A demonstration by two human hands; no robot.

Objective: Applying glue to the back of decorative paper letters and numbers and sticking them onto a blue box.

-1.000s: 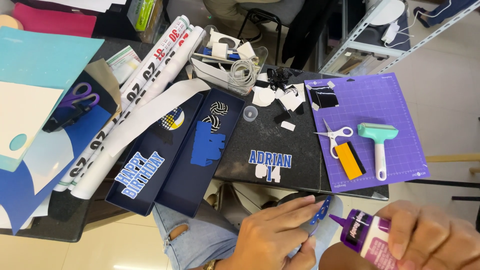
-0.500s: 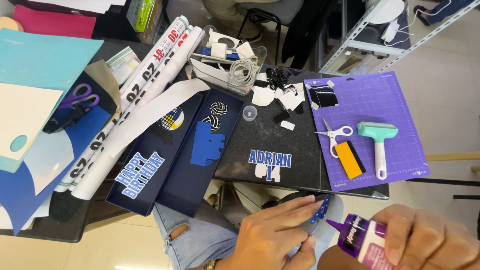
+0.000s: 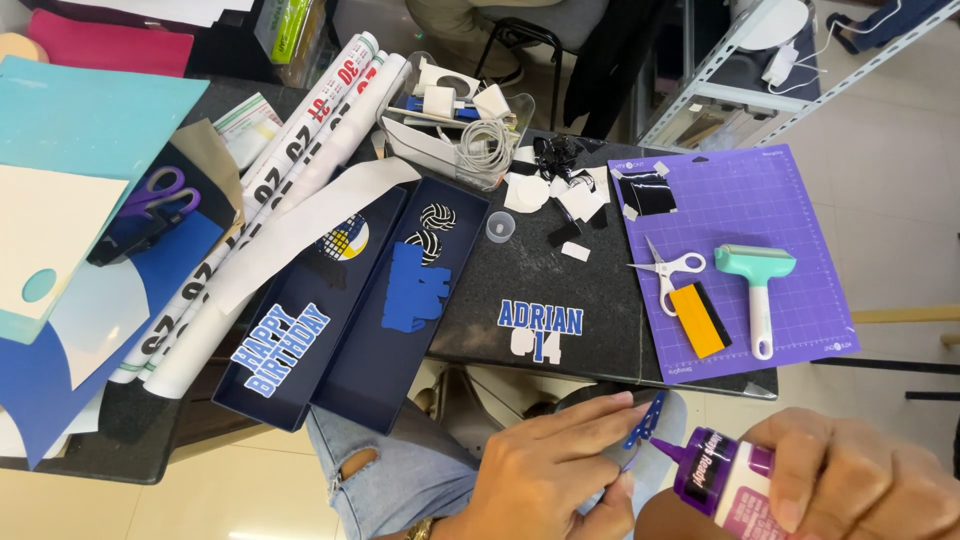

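My left hand [image 3: 545, 475] pinches a small blue paper cutout [image 3: 643, 421] at the bottom of the head view, over my lap. My right hand [image 3: 865, 485] grips a purple-capped glue bottle [image 3: 722, 482], its nozzle pointing left and almost touching the cutout. Above, on the black table [image 3: 600, 300], lie a blue-and-white name cutout [image 3: 540, 328] and two navy box halves [image 3: 350, 310] with a blue lettering piece [image 3: 280, 348], a blue shape [image 3: 415, 290] and small ball stickers [image 3: 432, 228].
A purple cutting mat [image 3: 780, 200] at right carries white scissors [image 3: 665, 272], an orange scraper [image 3: 700, 320] and a teal roller [image 3: 757, 280]. Rolled number sheets [image 3: 270, 190], a clear tray with cable [image 3: 465, 130], purple scissors [image 3: 150, 200] and blue papers [image 3: 60, 260] crowd the left.
The glue bottle in my right hand has shifted right and lower. My left hand keeps hold of the blue cutout, fingers stretched a little further right.
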